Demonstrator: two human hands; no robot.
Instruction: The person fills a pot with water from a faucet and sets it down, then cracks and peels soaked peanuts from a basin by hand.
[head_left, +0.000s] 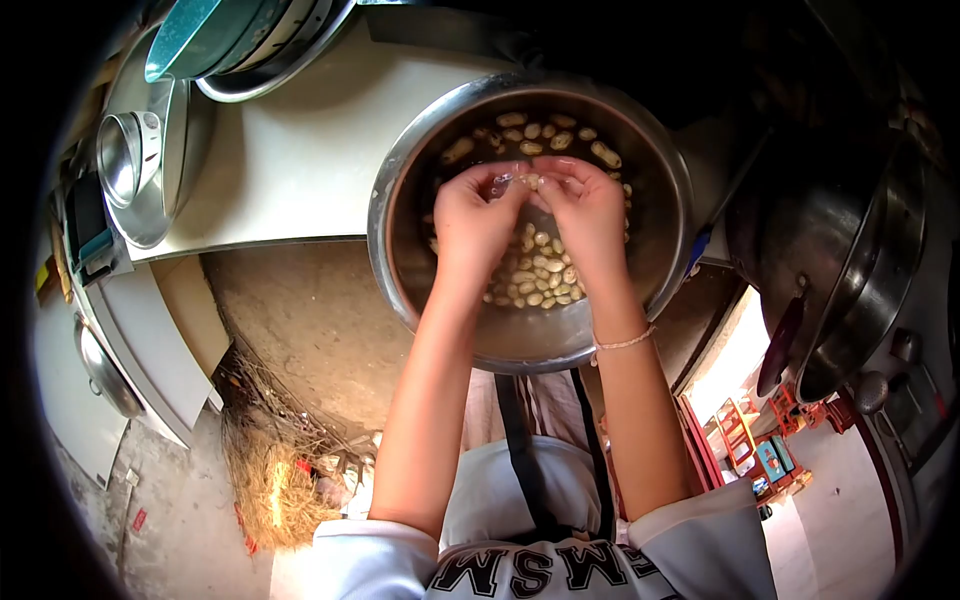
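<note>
A white counter carries a wide metal basin, its near side jutting past the counter's front edge. A stack of bowls, one of them teal, stands towards the far left, and a metal dish sits at the left end. Below, dry straw lies on the brown floor

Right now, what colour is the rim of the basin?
The rim is silver-grey, best seen in the head view.

Hands over peanuts in basin

Pale countertop, grey floor at lower left, heaped straw, bright light at right, deep shadow above
</note>
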